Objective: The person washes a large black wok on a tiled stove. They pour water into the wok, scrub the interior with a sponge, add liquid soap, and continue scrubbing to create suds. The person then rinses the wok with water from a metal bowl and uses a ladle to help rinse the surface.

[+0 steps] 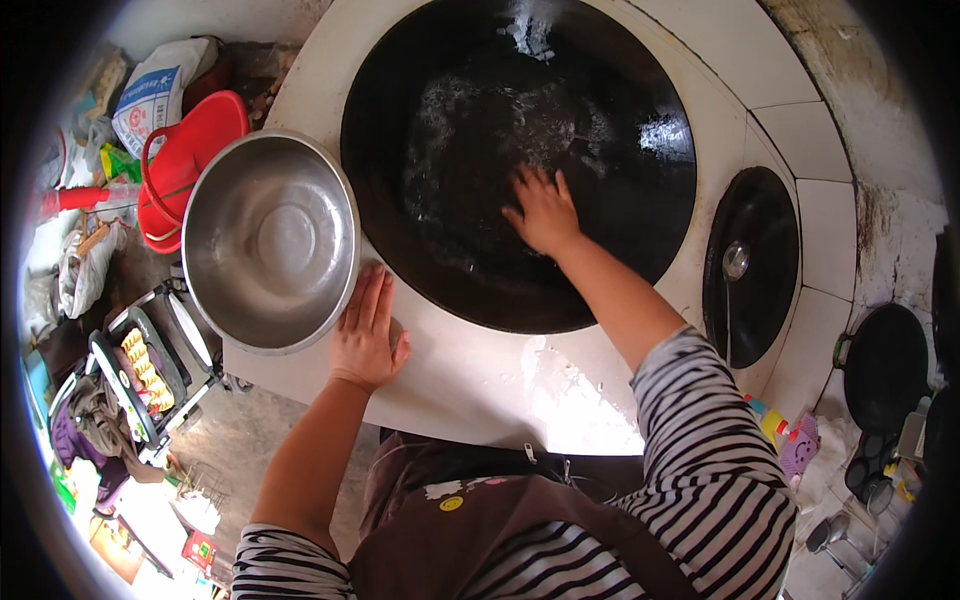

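A large black wok point(645, 82) is set into the pale stove top point(480, 367) before me. Whitish foam or bubbles mark the liquid point(465, 180) inside it. My right hand point(546, 214) is over the wok with its fingers apart and nothing in it; whether the fingertips touch the liquid, I cannot tell. To the left stands a wide stainless steel bowl point(247, 217) with nothing inside. My left hand point(367, 330) rests flat at the bowl's lower right rim, thumb apart, holding nothing.
A smaller black wok point(757, 202) on the right holds a metal ladle point(736, 261). Beyond the stove's left edge is a red plastic bucket point(196, 142) near a printed sack point(154, 97). Lower left stands a stroller-like frame point(154, 367). Dark pans point(885, 367) are at far right.
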